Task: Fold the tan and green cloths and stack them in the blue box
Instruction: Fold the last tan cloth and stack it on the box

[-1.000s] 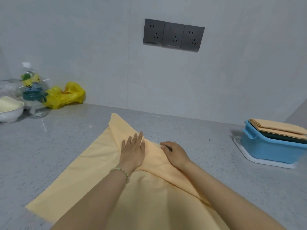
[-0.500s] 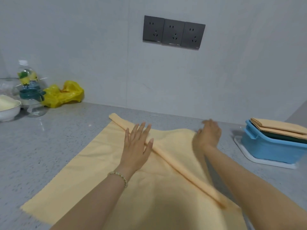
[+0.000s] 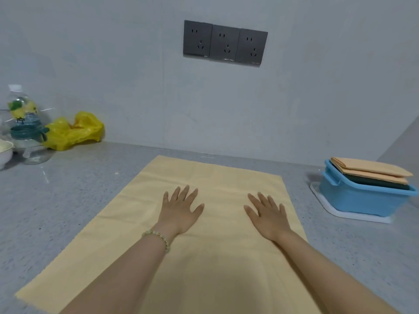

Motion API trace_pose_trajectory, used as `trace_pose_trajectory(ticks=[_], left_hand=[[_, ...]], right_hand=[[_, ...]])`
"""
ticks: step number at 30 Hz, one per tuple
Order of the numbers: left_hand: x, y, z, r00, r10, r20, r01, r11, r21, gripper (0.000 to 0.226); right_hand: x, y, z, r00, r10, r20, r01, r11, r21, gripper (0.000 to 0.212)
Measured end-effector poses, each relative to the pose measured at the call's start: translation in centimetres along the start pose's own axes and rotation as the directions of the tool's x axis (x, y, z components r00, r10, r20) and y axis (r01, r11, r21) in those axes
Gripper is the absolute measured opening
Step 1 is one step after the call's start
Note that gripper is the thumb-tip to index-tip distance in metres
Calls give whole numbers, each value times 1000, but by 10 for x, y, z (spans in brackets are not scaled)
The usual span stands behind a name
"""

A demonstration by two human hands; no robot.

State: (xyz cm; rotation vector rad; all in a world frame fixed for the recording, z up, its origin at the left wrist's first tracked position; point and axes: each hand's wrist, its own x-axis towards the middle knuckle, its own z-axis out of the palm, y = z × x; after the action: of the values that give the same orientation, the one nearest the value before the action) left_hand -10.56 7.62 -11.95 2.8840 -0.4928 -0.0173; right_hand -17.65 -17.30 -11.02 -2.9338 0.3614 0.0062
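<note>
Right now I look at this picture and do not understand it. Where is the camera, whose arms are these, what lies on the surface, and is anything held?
No machine here: a person works with bare hands, and the camera sits on the person's head, looking forward and down. The left hand and the right hand lie flat, fingers spread, on a tan cloth laid open on the counter. Neither has a grip on anything. At right, a blue box holds folded tan cloths over a green cloth. Far left stand a bottle, a yellow bag and a white bowl.

Home kitchen, speckled grey countertop [image 3: 74, 200], wall sockets [image 3: 225, 43], bowl [image 3: 4, 152], water bottle [image 3: 21, 109]
</note>
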Motion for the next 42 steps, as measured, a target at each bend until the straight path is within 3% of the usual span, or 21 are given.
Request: trace_pose_trajectory(ticks=[10,13,15,19,23,33,38,42], left_hand=[[-11,52,2,999,12,51,-11,1000,-14,67],[-25,59,-10,995,101,-6,-101,989,-105,65],[-46,59,-18,973,232,-4,-231,963,-140,67],[-110,47,-20,861,489,138,-478,872,-102,81],[-161,27,-15,768,568,296,-568,817,-97,88],[-193,28,-13,747,578,330,-614,789,8,108],[-203,31,-18,720,613,325,-653,757,18,83],[-203,32,-38,719,602,347,-612,786,-95,52]], right_hand=[[-11,48,-26,1000,8,15,-8,999,43,52],[-48,35,-38,992,-125,-33,129,976,175,53],[-87,24,-41,965,-258,-34,259,936,237,54],[-161,13,-33,864,-500,60,490,862,126,59],[-202,8,-22,797,-574,189,578,815,39,70],[-232,10,-7,772,-610,180,626,778,-45,80],[-241,13,-15,771,-607,194,617,787,10,57],[-238,18,-32,798,-555,235,538,831,137,45]])
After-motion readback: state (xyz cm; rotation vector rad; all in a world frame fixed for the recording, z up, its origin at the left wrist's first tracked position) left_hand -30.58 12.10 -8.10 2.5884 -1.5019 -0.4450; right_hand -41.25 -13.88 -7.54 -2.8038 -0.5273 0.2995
